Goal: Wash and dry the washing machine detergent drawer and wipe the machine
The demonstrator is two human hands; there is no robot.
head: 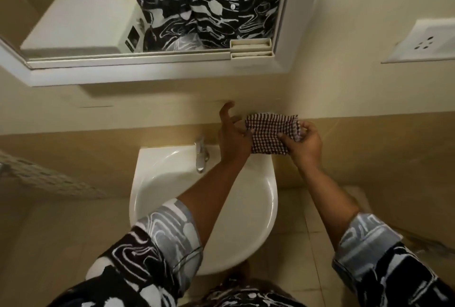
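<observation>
A dark red and white checked cloth (270, 133) is held up over the back right corner of the white washbasin (157, 183). My right hand (304, 145) pinches its right edge with curled fingers. My left hand (232, 136) is at the cloth's left edge, thumb against it, with the index finger raised and spread. The white washing machine (78, 23) shows only as a reflection in the mirror. No detergent drawer is in sight.
A chrome tap (202, 156) stands at the basin's back. Above it hangs a white-framed mirror (152, 70) with a small soap ledge (251, 54). A white wall socket (426, 43) is at the right. Beige tiles cover the wall and floor.
</observation>
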